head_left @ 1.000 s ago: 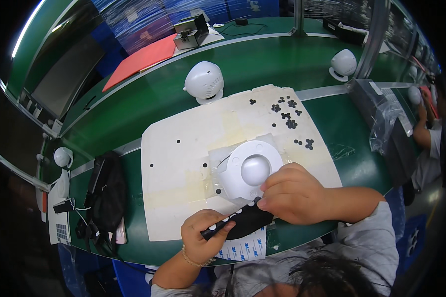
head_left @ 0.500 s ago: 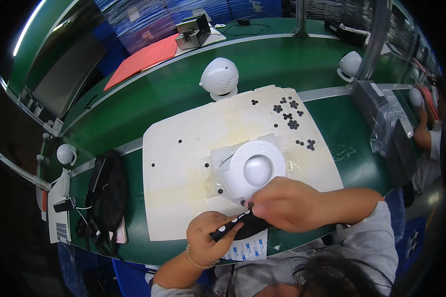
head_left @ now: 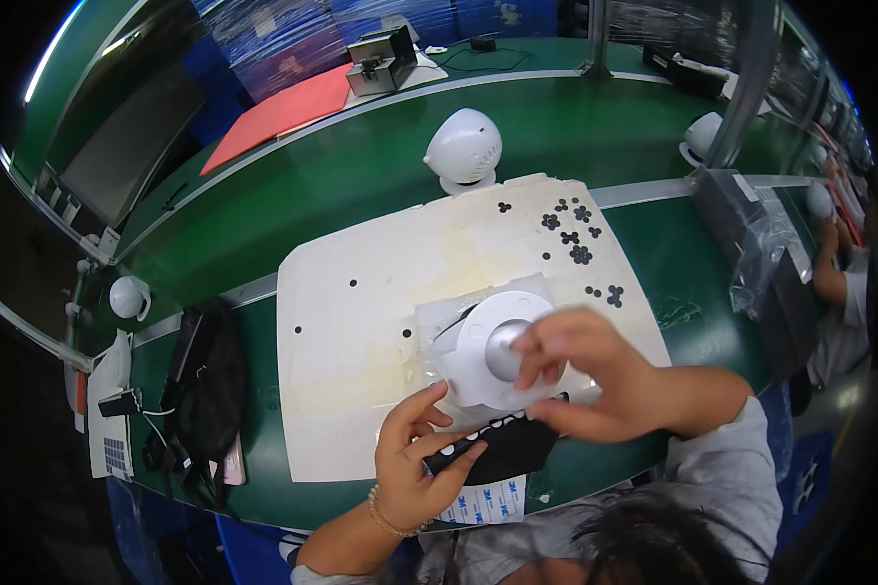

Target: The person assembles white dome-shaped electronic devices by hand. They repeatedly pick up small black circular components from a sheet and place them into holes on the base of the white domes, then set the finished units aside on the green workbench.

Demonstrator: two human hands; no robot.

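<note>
My left hand (head_left: 415, 468) pinches a black sheet (head_left: 507, 450) with a row of white round spots along its upper edge; its index finger is raised towards the white part. My right hand (head_left: 600, 375) hovers at the sheet's right end, slightly blurred, thumb and fingers apart; a small dark bit shows between them. Its fingertips overlap the white ring-shaped base (head_left: 473, 356) with a domed middle, so whether they touch it is unclear. The base rests on a translucent plastic wrap (head_left: 429, 322). A white sheet with blue print (head_left: 498, 502) lies under the black one.
A pale board (head_left: 341, 409) carries loose black dots (head_left: 407, 333) and flower-like clusters of dots (head_left: 580, 254). A white round-headed device (head_left: 465, 148) stands behind it. On the left lies a black bag (head_left: 205, 380); on the right are a dark box (head_left: 741, 210) and clear plastic bag (head_left: 766, 253).
My right hand has left the sheet's edge, opened and moved up and right over the white base. My left index finger has lifted. The base has shifted slightly, and the black sheet shows more.
</note>
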